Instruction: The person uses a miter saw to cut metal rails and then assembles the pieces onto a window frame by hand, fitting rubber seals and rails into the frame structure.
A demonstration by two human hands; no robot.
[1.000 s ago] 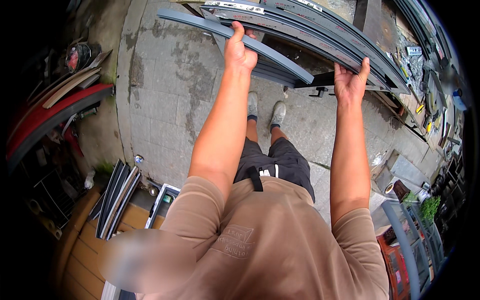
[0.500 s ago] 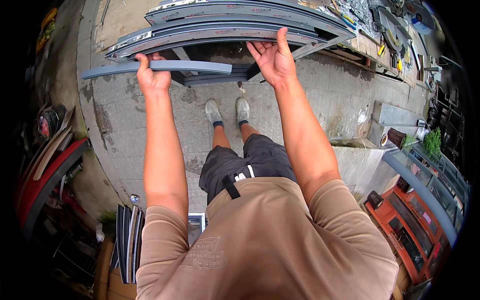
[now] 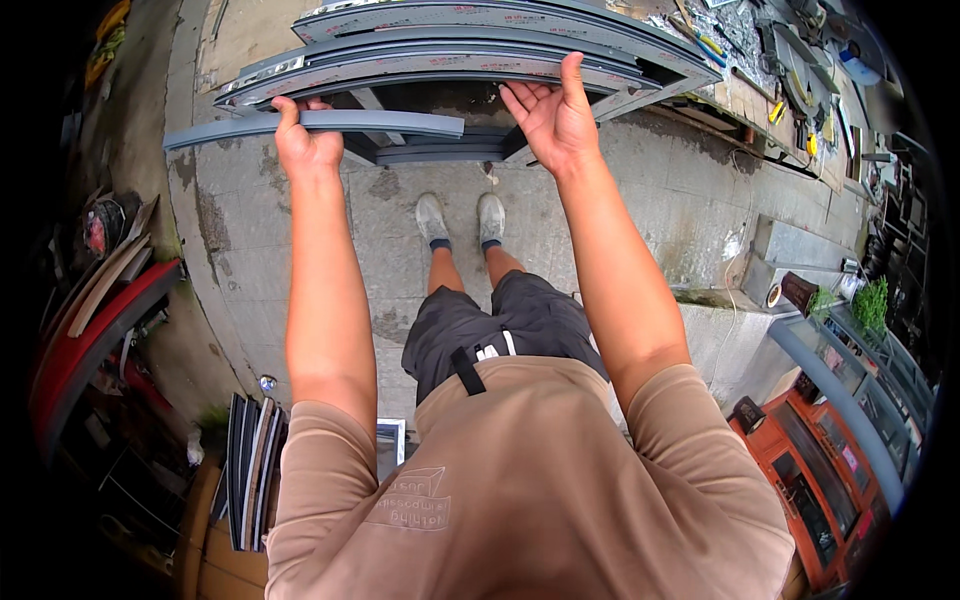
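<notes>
A long grey metal strip (image 3: 390, 122) lies level across my left hand (image 3: 308, 145); the thumb is over its near side and the fingers reach behind it. Just beyond it lies a grey metal window or door frame (image 3: 440, 70) with printed protective film, its near edge running across the top of the view. My right hand (image 3: 552, 125) is open, palm up, thumb raised along the frame's near edge. The fingers of that hand are stretched out below this edge, and their tips seem to touch it. Whether the left fingertips also touch the frame is hidden.
At the far right a workbench (image 3: 745, 120) holds pliers (image 3: 710, 46), yellow-handled tools and scraps. Grey paving (image 3: 400, 220) lies underfoot. Several dark strips (image 3: 250, 470) stand at lower left, near a red curved object (image 3: 95, 340). An orange cabinet (image 3: 815, 470) stands at lower right.
The view has shifted slightly, so the frame, bench and feet appear a little further right. My left hand keeps the strip, and my right hand stays open at the frame's edge.
</notes>
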